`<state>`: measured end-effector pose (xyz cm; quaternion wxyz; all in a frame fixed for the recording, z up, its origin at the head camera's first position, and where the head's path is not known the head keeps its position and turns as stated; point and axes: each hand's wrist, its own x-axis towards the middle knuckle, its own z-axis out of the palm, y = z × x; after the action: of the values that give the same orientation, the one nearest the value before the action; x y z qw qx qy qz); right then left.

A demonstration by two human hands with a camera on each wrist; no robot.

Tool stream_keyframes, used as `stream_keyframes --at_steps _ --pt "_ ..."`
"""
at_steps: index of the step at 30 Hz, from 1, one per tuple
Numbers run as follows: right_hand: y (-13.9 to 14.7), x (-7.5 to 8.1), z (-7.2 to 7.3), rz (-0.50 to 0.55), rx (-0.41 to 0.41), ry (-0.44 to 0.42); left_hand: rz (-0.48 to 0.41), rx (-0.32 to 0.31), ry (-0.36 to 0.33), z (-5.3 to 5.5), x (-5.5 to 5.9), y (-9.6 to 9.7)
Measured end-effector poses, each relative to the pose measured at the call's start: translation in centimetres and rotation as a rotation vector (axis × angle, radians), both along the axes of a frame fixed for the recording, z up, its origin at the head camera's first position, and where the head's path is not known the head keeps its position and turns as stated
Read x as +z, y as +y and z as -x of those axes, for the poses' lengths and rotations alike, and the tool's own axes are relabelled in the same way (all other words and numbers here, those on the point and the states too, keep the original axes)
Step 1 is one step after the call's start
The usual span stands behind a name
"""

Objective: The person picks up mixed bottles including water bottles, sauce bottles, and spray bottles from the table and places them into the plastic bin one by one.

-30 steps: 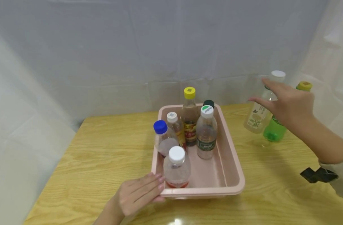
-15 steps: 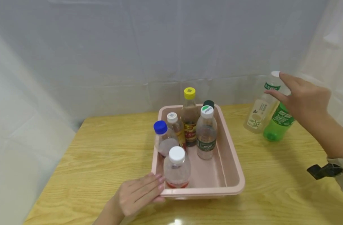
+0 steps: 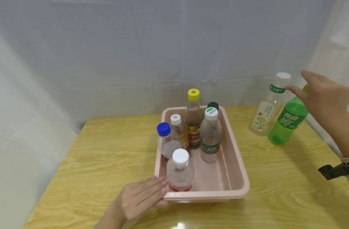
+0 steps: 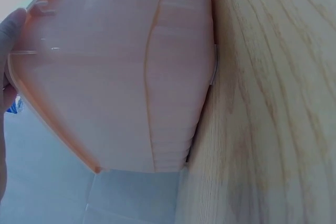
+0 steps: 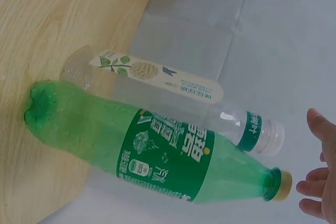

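My left hand holds the near-left corner of a pink plastic basin, fingers over the rim and thumb against its outside. In the left wrist view the thumb lies along the basin's outer wall. My right hand, thumb and fingers spread, is beside the yellow-capped top of a green soda bottle. The right wrist view shows a gap between that hand and the gold-yellow cap. Left of the soda bottle stands a clear white-capped bottle.
Inside the basin stand several bottles: a white-capped one in front, a blue-capped one, a yellow-capped one with dark liquid, and a green-labelled one. The wooden table meets a pale curtain behind.
My right hand has moved right, from in front of the clear bottle to the green soda bottle's top, uncovering both labels. The left hand and the basin have stayed put.
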<state>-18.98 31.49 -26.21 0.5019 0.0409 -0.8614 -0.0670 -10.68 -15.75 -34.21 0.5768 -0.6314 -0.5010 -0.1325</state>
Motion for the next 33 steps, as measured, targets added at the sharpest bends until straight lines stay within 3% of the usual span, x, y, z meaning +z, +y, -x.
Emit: stream_keyframes --at_steps 9,20,30,33 --pt "1.4 0.0 0.0 0.107 -0.065 -0.195 0.006 0.006 -0.026 0.0 -0.3 -0.2" --pt "2.4 -1.2 0.0 0.177 -0.131 -0.313 0.012 0.011 -0.025 -0.1 -0.1 -0.1" --pt "2.4 -2.3 0.3 0.424 -0.036 -0.383 0.006 0.021 -0.008 -0.1 -0.2 -0.2" --pt "2.2 -2.3 0.2 0.457 -0.034 -0.405 0.007 0.021 -0.012 -0.1 -0.4 -0.3"
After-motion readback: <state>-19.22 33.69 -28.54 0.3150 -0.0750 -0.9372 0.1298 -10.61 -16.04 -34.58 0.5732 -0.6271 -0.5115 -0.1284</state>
